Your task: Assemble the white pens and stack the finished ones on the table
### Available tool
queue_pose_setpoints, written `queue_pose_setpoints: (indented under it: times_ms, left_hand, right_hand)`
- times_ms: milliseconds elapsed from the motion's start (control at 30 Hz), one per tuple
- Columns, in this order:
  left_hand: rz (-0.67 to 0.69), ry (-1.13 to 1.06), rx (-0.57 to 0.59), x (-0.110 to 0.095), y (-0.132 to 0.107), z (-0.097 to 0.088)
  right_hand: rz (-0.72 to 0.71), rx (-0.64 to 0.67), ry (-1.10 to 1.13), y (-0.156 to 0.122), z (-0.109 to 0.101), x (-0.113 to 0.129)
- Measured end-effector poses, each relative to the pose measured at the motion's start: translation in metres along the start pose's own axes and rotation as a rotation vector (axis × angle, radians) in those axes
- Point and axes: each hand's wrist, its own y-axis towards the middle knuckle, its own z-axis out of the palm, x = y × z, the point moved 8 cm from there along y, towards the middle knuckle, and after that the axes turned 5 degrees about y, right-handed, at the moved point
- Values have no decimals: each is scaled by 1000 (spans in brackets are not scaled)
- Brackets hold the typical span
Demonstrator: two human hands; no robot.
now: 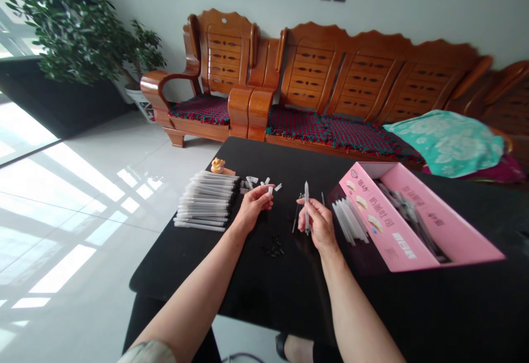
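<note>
My left hand is closed, pinching a small white pen cap between thumb and fingertips. In my right hand a translucent pen stands nearly upright, tip up, with the fingers wrapped round its barrel. More white caps lie scattered just beyond the left hand. Small black plugs form a loose group on the table between my forearms. Thin dark refills lie beside the right hand, partly hidden by it. To its right is a row of whitish empty barrels.
A large stack of pens covers the left side of the black table, with a small tan figurine behind it. An open pink box holding dark thin items stands at right. Beyond is a wooden sofa.
</note>
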Motion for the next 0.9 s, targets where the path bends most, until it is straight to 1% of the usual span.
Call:
queue_pose_setpoints:
  times_ms: [67,133,200,300,400,533,667,767,833,900]
  left_hand:
    - [-58,-96,19,3,-1,1]
    - [-86,-157,-1,4,-2,-1]
    - [-106,-198,-38,4,-1,-4]
    - [-107,-210,-80,3,0,-7]
    - [-93,-179,-76,2,-1,-6]
    - [-107,-124,-47,6,-3,-2]
    - [-126,-93,-4,11,-3,3]
    - [-152,-68,31,13,-4,6]
    - [-141,-37,30,11,-4,6]
    - [-101,8,7,7,-3,5]
  right_hand:
    - [-73,4,-158,-2,2,7]
    - [-160,16,-342,-5,6,15]
    - [-230,60,-493,-7,13,19]
    - [-273,120,-613,-10,22,18]
    - [-292,126,-639,-11,23,16]
    - [-292,103,-621,-9,19,14]
    - [-279,101,-588,-8,17,13]
    - [-275,110,-624,-9,18,12]
    - [-261,102,-611,-8,17,11]
    - [-240,81,-542,-8,15,11]
